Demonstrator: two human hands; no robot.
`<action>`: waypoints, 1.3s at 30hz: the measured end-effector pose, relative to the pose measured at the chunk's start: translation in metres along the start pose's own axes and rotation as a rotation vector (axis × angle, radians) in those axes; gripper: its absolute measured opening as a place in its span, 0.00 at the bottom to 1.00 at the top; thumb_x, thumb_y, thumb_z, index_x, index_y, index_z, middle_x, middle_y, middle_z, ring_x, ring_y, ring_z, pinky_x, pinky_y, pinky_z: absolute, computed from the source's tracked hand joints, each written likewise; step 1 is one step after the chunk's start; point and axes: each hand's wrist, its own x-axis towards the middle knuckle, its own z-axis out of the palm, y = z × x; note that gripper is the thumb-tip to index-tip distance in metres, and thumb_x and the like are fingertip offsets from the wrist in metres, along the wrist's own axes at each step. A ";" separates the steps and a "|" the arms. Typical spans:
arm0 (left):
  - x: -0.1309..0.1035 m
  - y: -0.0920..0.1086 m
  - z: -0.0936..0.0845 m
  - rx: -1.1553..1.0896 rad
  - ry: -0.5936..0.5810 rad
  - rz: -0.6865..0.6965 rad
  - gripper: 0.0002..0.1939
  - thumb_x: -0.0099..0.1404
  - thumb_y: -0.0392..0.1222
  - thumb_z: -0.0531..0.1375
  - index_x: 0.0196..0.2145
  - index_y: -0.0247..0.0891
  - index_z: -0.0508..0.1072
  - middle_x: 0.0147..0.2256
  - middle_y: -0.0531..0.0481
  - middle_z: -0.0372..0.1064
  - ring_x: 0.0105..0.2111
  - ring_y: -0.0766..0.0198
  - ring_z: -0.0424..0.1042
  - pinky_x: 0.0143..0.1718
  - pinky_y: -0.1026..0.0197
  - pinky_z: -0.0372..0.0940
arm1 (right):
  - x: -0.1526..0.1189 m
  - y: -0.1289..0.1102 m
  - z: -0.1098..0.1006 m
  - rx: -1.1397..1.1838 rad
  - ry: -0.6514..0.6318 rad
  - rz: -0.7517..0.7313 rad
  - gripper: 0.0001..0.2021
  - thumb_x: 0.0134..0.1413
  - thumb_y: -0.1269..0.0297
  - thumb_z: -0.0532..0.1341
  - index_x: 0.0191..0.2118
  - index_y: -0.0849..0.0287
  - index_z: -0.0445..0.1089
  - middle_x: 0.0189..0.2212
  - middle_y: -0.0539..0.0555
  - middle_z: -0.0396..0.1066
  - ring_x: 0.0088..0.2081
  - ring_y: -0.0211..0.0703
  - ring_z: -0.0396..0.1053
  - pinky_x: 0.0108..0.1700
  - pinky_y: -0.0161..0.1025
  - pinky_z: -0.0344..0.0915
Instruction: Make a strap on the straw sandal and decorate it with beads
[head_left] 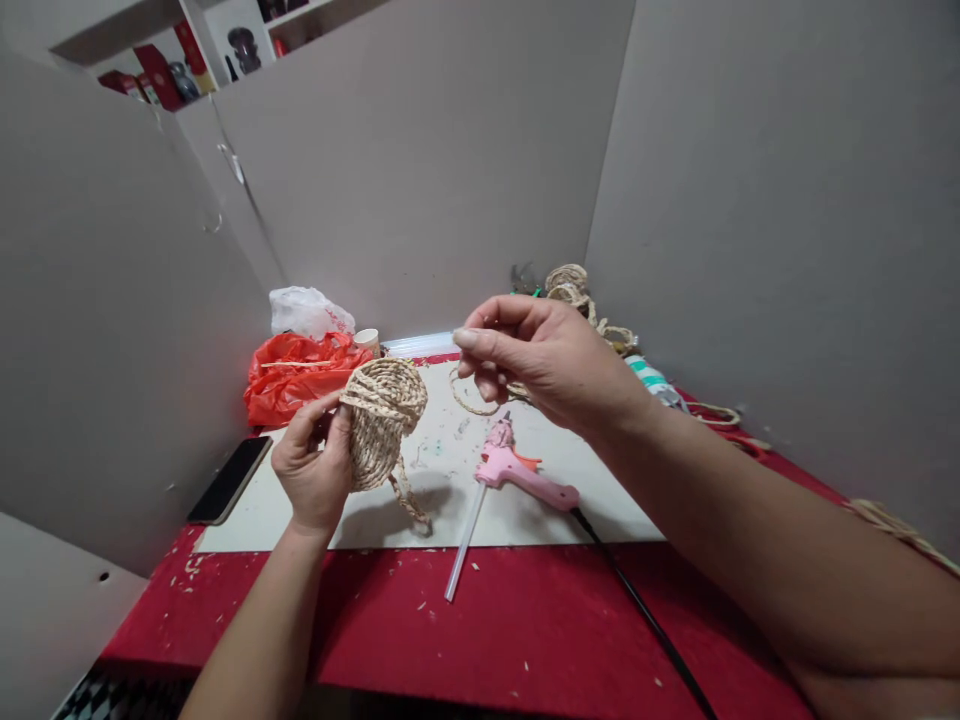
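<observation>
My left hand (316, 455) grips a coiled straw-braid piece (384, 405) by its left edge, thumb in front. The piece has a rounded coil on top and a curved woven part below it, and a loose braid tail (405, 495) hangs under it. Raised to the right of it, my right hand (517, 350) has thumb and forefinger pinched together; whatever may be between them is too small to make out. Beneath that hand a pink hot glue gun (517, 470) lies on a white board (255, 520), a clear glue stick (466, 540) jutting from its back.
A red plastic bag (300, 375), a white bag (307, 310) and a paper cup (367, 340) stand at the back left. A phone (231, 480) lies at the left. Straw-rope coils (568, 285) sit at the back right. A black cord (645, 610) crosses the red cloth (375, 630).
</observation>
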 end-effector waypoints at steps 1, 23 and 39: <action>-0.001 0.000 0.000 0.013 0.000 0.015 0.08 0.59 0.38 0.64 0.37 0.38 0.78 0.30 0.50 0.77 0.27 0.69 0.73 0.31 0.67 0.68 | -0.001 0.000 0.001 -0.008 0.015 -0.018 0.15 0.46 0.56 0.69 0.28 0.61 0.66 0.20 0.48 0.71 0.15 0.28 0.63 0.15 0.27 0.58; -0.014 0.006 0.001 0.371 -0.351 0.546 0.09 0.63 0.34 0.59 0.42 0.36 0.71 0.33 0.46 0.77 0.29 0.63 0.75 0.33 0.64 0.66 | -0.015 0.064 0.034 -1.154 -0.123 -0.749 0.08 0.60 0.66 0.55 0.40 0.61 0.70 0.44 0.61 0.70 0.46 0.50 0.64 0.48 0.47 0.61; -0.012 -0.001 0.006 0.193 -0.793 -0.235 0.06 0.57 0.35 0.58 0.34 0.38 0.72 0.32 0.50 0.75 0.30 0.63 0.71 0.34 0.63 0.63 | -0.009 0.102 0.030 -1.273 -0.324 -0.684 0.06 0.58 0.69 0.57 0.36 0.65 0.71 0.38 0.58 0.73 0.41 0.48 0.63 0.42 0.43 0.54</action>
